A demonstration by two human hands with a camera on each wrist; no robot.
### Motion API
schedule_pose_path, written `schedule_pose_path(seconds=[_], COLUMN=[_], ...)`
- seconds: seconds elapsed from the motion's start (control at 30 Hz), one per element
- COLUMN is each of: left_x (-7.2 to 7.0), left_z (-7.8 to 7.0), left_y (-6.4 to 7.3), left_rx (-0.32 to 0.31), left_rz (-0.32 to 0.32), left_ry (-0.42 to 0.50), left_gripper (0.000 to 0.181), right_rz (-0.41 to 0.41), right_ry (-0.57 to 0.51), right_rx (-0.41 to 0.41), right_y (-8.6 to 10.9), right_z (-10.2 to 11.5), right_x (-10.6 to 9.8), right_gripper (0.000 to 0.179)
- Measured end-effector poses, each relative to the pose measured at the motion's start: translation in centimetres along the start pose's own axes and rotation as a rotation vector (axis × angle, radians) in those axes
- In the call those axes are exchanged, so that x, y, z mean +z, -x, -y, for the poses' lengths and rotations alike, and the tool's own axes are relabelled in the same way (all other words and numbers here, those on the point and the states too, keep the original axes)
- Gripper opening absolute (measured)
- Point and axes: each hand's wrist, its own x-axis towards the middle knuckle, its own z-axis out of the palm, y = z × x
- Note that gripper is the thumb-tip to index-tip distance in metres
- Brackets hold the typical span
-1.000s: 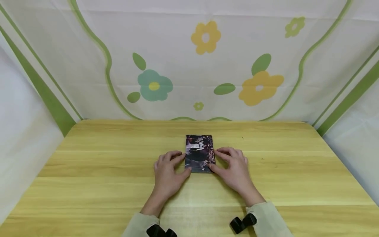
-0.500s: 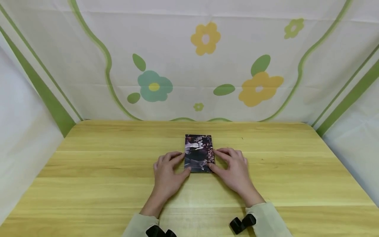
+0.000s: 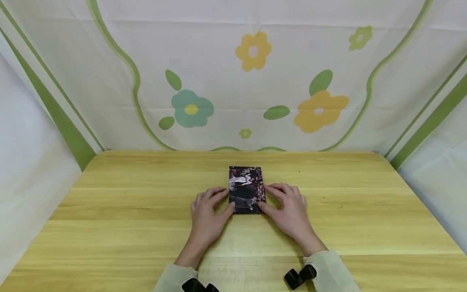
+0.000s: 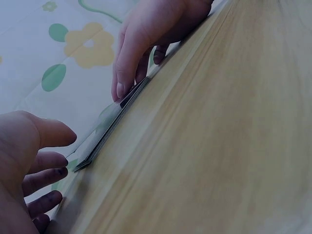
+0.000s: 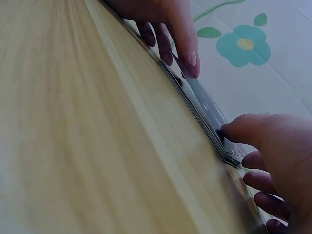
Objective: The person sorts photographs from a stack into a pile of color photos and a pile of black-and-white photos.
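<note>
A stack of photo cards (image 3: pixel 244 190) lies on the table in front of the person. Its top card carries a dark picture with white figures, turned sideways. From the left, the left hand (image 3: pixel 208 213) holds the stack, thumb at the near left corner and index finger along the left edge. Opposite it, the right hand (image 3: pixel 288 209) grips the right side, thumb over the near right part and index finger at the edge. In the right wrist view, layered card edges (image 5: pixel 195 114) show, and the top card (image 5: pixel 207 100) stands slightly apart from those below.
The wooden table (image 3: pixel 127 227) spreads out around both hands. Behind it hangs a white cloth (image 3: pixel 226 61) printed with flowers and green lines. Black devices (image 3: pixel 300 276) are strapped at the wrists, over light sleeves (image 3: pixel 330 269).
The left thumb has shifted slightly up at the near left corner of the stack. The right hand keeps nearly the same place, and the head view has tilted a little.
</note>
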Motion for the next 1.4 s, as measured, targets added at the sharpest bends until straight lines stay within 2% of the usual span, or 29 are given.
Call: schedule_pose_path(seconds=[0.43, 0.63, 0.73, 0.93, 1.03, 1.13, 1.4], left_x=[-0.6, -0.3, -0.2, -0.5, -0.6, -0.7, -1.0], left_z=[0.3, 0.4, 0.6, 0.5, 0.5, 0.5, 0.3], left_y=[-0.1, 0.4, 0.4, 0.1, 0.0, -0.1, -0.2], left_rx=[-0.003, -0.004, 0.015, 0.031, -0.001, -0.045, -0.148], left_rz=[-0.001, -0.013, -0.027, -0.07, -0.072, -0.071, -0.063], left_ry=[0.012, 0.028, 0.042, 0.116, 0.172, 0.206, 0.247], left_gripper=[0.042, 0.036, 0.035, 0.034, 0.033, 0.032, 0.032], right_rz=[-0.02, -0.018, -0.021, -0.029, -0.041, -0.042, -0.031], right_ry=[0.003, 0.005, -0.035, -0.245, -0.324, -0.352, -0.361], right_rx=[-0.022, -0.009, 0.012, 0.04, 0.025, 0.026, 0.035], right_y=[-0.1, 0.2, 0.3, 0.2, 0.2, 0.1, 0.0], right_z=[0.5, 0.4, 0.6, 1.7, 2.1, 2.3, 2.5], right_x=[0.4, 0.7, 0.8, 1.1, 1.3, 1.4, 1.6], right_gripper=[0.057, 0.057, 0.06, 0.064, 0.064, 0.066, 0.067])
